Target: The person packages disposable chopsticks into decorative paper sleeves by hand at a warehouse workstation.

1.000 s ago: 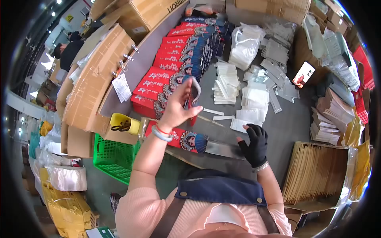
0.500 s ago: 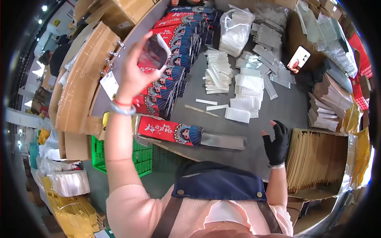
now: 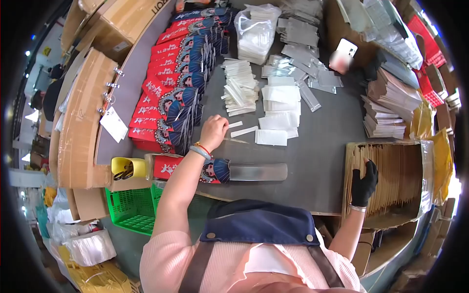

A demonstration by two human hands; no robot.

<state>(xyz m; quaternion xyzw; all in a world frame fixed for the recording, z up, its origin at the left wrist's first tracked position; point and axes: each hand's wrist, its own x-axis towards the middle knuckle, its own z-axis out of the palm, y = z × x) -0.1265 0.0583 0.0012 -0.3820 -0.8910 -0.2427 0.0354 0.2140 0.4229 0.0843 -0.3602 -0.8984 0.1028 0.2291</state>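
Note:
My left hand (image 3: 215, 132) is bare and closed, its fingertips on the near end of a small white strip (image 3: 235, 124) lying on the table. A second white strip (image 3: 244, 132) lies just beside it. Below my left forearm is a red and blue printed sleeve (image 3: 221, 171), partly covered by the arm, with a clear plastic sleeve (image 3: 259, 172) extending from its right end. My right hand (image 3: 365, 183), in a black glove with bare fingertips, is over a carton (image 3: 348, 166) packed with thin tan pieces (image 3: 398, 178) standing on edge. Its thumb and forefinger are apart.
Rows of red printed sleeves (image 3: 166, 90) cover the table's left side. Stacks of white strips (image 3: 240, 90), white packets (image 3: 281, 105), and a filled plastic bag (image 3: 255, 36) lie mid-table. A phone (image 3: 343, 55) stands at the right. A green crate (image 3: 129, 207) sits below the edge.
My left hand has let go of the dark red sleeve it held up and come down to the white strips. My right hand has moved right, over the carton. The view has shifted.

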